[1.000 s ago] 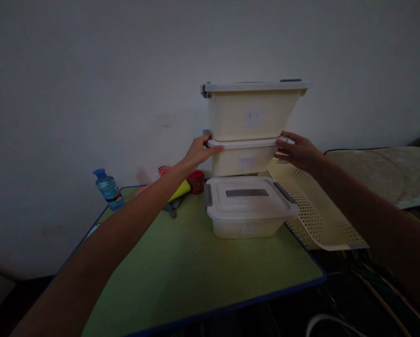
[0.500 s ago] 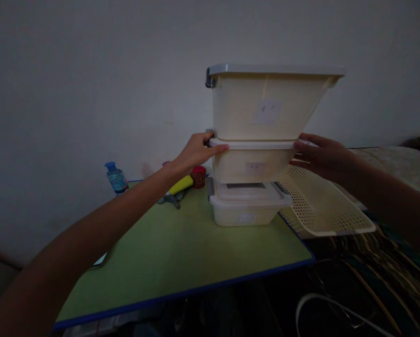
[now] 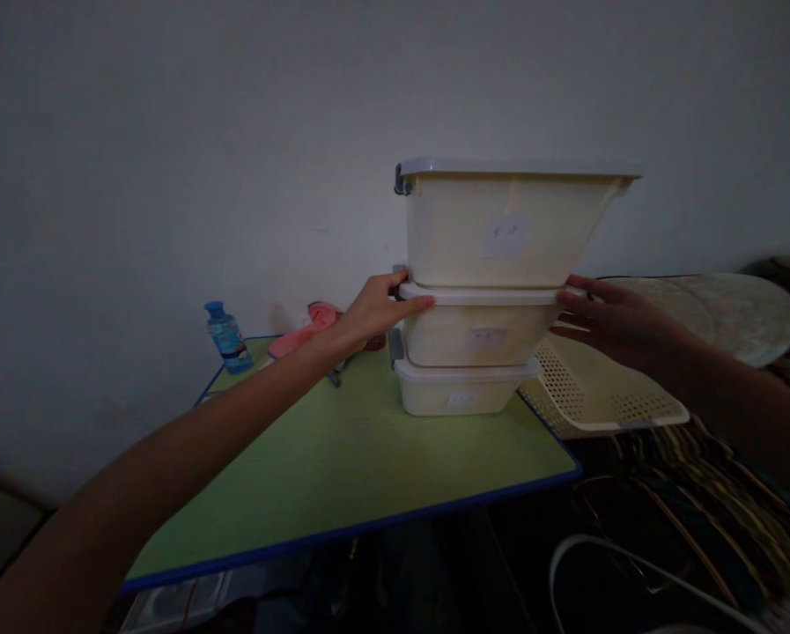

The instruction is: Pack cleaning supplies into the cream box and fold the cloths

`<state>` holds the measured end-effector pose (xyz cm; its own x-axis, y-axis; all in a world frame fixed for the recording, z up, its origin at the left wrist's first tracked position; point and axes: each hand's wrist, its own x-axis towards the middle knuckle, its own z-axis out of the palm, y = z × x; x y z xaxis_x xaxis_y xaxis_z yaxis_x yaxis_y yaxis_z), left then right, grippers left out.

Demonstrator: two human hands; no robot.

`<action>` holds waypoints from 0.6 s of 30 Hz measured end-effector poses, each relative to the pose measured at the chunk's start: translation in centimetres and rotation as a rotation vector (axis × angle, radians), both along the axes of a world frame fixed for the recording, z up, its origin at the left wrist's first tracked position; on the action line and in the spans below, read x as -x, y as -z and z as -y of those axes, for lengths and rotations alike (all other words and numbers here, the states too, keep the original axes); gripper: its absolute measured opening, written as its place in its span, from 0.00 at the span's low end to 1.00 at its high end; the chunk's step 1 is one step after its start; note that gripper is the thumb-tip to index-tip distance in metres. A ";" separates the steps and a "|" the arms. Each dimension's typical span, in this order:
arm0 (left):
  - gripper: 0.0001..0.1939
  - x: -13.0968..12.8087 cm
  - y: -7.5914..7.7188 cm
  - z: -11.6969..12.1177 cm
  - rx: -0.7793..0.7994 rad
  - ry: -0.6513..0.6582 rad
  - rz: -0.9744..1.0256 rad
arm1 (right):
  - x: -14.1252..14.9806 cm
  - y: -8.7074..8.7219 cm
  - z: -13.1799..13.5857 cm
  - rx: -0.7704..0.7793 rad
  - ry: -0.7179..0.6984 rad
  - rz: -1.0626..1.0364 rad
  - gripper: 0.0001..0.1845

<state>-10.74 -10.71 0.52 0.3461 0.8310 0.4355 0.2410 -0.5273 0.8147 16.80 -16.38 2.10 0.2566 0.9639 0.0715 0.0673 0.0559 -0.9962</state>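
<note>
Three lidded storage boxes form a stack at the table's right side. The small bottom box [image 3: 464, 394] rests on the tabletop. Over it is the middle box [image 3: 520, 343], its underside at the bottom box's lid. On the middle lid sits the large top box [image 3: 454, 229], with a paper label on its front. My left hand [image 3: 387, 304] grips the left end of the middle box's lid, thumb on the front rim. My right hand [image 3: 606, 317] clasps its right end, with the fingers partly hidden behind the box.
A green table [image 3: 342, 467] with a blue edge carries a blue bottle [image 3: 229, 339] and a pink cloth [image 3: 302, 332] by the wall. A perforated basket [image 3: 612, 396] stands to the right, beside striped fabric [image 3: 718, 493]. A white strap [image 3: 559, 563] hangs below.
Both hands have lowered the middle and top boxes, closing the gap above the bottom box's lid. The view has shifted slightly, and the pink cloth shows more.
</note>
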 end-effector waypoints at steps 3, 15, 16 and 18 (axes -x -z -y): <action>0.21 -0.2 0.1 0.3 -0.032 -0.042 -0.018 | -0.2 0.2 0.0 -0.006 0.005 0.000 0.09; 0.20 0.1 1.1 -0.7 -0.113 -0.061 -0.034 | -0.2 1.1 -1.1 -0.052 -0.021 0.003 0.13; 0.20 0.1 1.1 -0.6 -0.112 -0.075 -0.039 | -0.2 1.1 -1.1 -0.046 -0.020 -0.005 0.14; 0.23 -0.1 1.0 -0.4 -0.087 -0.111 -0.038 | -0.1 0.9 -0.8 -0.034 -0.039 -0.013 0.14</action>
<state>-10.67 -10.29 -0.47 0.2718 0.8249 0.4957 0.3320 -0.5638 0.7562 16.89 -15.54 1.15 0.2198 0.9703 0.1014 0.0510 0.0924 -0.9944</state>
